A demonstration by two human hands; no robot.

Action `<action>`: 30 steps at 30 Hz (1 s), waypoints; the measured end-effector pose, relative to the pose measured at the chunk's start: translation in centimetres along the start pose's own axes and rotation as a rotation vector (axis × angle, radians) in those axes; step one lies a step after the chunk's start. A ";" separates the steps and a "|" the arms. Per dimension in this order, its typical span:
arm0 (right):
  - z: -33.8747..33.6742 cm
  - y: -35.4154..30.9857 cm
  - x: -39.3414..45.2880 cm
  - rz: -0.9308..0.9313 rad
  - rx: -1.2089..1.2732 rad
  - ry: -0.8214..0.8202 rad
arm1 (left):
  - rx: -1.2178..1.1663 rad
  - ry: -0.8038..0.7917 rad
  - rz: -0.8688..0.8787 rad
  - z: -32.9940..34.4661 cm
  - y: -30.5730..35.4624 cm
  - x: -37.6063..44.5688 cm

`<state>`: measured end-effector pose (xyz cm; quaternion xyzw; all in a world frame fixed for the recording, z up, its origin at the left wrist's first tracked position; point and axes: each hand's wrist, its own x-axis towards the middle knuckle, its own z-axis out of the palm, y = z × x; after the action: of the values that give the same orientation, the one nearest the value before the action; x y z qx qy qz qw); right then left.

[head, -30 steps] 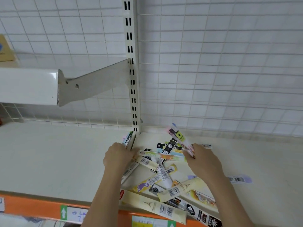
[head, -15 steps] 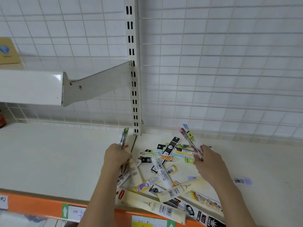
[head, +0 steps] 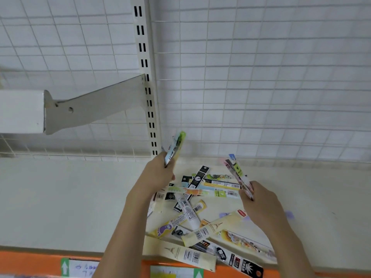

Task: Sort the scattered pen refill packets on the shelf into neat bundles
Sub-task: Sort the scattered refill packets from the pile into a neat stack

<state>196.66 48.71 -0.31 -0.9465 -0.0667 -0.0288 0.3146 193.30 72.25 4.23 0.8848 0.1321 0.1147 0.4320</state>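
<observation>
Both hands work above a shelf (head: 60, 197) backed by wire mesh. Compared with the views half a second and one second earlier, the left hand (head: 155, 176) has risen off the loose heap and now stands clear of it, level with the foot of the slotted upright (head: 149, 109); the bundle in its grip has come up with it. The right hand (head: 259, 201) has drifted toward the shelf's right side and holds its bundle more steeply tilted than before. The heap itself looks unchanged in layout. Judged from this, each hand has finished one pick, and two bundles are under way while most of the sorting remains.

The left grip is closed around the left bundle (head: 175, 146), a few packets with a green-tipped top that project upward and slightly right from the fist. The right grip is closed on the right bundle (head: 237, 173), pink and yellow-green packets that fan up and to the left from the fingers.

The scattered packets (head: 200, 209) lie on the shelf between and below the two hands, crossing one another at many angles. Several long ones, including a cream packet (head: 180, 254), overhang the shelf's front edge above the orange price rail (head: 30, 261). No packet in the heap touches either grip; the nearest lie just beneath the left wrist.
</observation>
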 end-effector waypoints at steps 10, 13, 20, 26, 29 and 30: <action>-0.9 2.4 -1.1 0.041 -0.041 -0.013 | 0.441 -0.256 0.108 4.8 0.3 1.1; -1.0 2.5 -1.2 0.043 -0.094 -0.018 | 0.564 -0.319 0.121 5.8 0.0 1.4; -1.3 2.7 -1.4 0.041 -0.087 -0.061 | 0.666 -0.298 0.139 6.7 -0.3 2.0; -1.2 2.1 -1.5 0.021 -0.163 -0.117 | 0.652 -0.099 0.227 4.5 0.7 2.1; -0.9 1.6 -1.7 0.004 -0.135 -0.172 | 0.537 -0.054 0.225 2.9 0.4 1.3; -0.7 1.5 -1.7 -0.003 -0.120 -0.188 | 0.504 -0.038 0.220 2.5 0.3 0.9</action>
<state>195.15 46.93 -0.74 -0.9620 -0.0953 0.0556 0.2498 194.93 70.56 3.02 0.9754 0.0513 0.1078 0.1853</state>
